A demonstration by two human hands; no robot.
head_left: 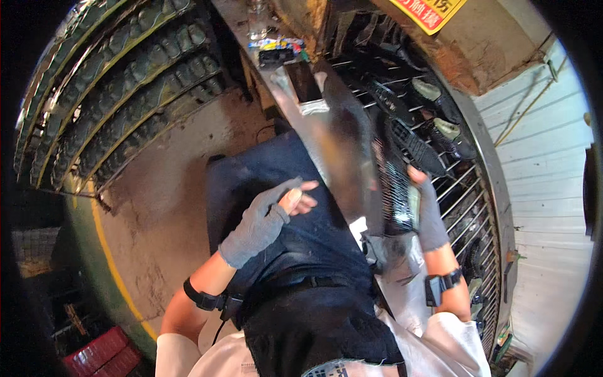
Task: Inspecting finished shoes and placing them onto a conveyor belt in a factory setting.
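Two hands in grey fingerless gloves work in front of us, seen from above. On our right, the right hand (430,210) grasps a glossy black shoe (394,188) along its right side; one bare fingertip shows near the upper end, and the other fingers are hidden, so we cannot tell how firmly they press. The shoe lies lengthwise between the right edge of a narrow workbench (342,141) and a barred metal rack (468,217); whether it rests on anything is unclear. Its black surface carries a fine, scaly texture, with a pale patch beside the palm. Our left hand (257,223) hangs over the dark blue cloth (248,166) across our lap, fingers loosely curled, holding nothing we can see. We judge the shoe light and fairly flexible, perhaps slick where it shines, and not fragile; the textured sides should give bare fingertips the surest hold, around the middle. Other dark shoes lie on the rack, including one sole-up (418,147) just beyond the fingertip. Tiered shelves (135,69) of dark footwear curve away at upper left.
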